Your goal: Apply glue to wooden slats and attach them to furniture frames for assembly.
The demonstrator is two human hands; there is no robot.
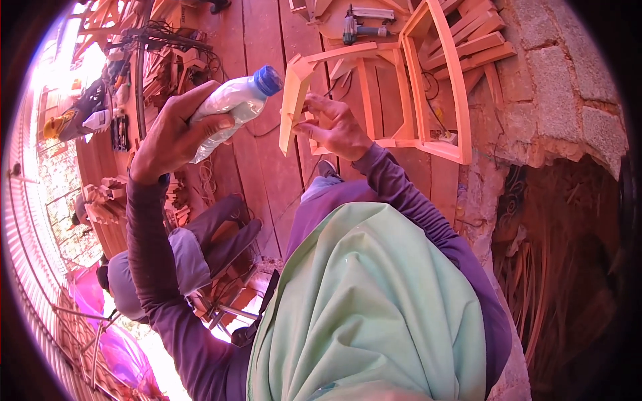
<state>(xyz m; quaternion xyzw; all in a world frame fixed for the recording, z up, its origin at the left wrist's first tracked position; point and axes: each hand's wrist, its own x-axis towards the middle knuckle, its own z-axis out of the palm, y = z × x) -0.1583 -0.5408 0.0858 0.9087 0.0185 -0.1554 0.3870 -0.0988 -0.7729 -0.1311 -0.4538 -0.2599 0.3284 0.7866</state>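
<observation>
My left hand is wrapped round a clear plastic bottle with a blue cap, tilted up toward the right. To its right, my right hand grips a short pale wooden piece with its fingertips. That piece stands upright at the left end of a light wooden frame; whether it is joined on is unclear. The bottle's cap is close to the piece, with a small gap visible. A green cloth covers my front.
A pneumatic nail gun lies beyond the frame on plank flooring. Wood offcuts are piled at both sides. Another person in grey sits at the lower left. A broken concrete edge borders a dark recess on the right.
</observation>
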